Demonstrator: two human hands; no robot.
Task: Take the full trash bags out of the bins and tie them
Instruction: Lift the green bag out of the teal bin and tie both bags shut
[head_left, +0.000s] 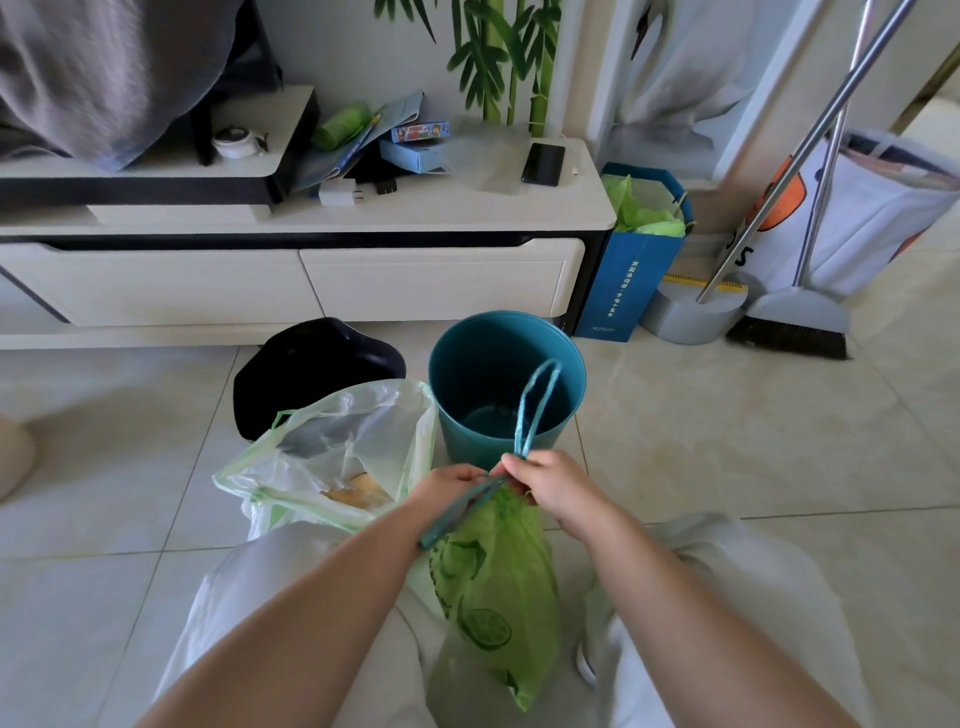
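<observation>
A full green trash bag (491, 597) hangs between my knees, its neck gathered shut. My left hand (449, 486) and my right hand (550, 486) both pinch its teal drawstring (535, 405) at the neck. One loop of the string stands up above my right hand; the other strand runs down along my left wrist. Just behind the bag sits a teal bin (506, 384), with no bag in it. To the left, a pale translucent trash bag (332, 457) sits open on the floor with rubbish inside. A dark bin (311, 369) stands behind that bag.
A white TV cabinet (291, 275) runs along the back, cluttered with boxes and a phone (543, 163). A blue paper bag (631, 260) with green liners stands at its right end. A broom (789, 322) and dustpan (691, 312) lean at the right. The floor is pale tile.
</observation>
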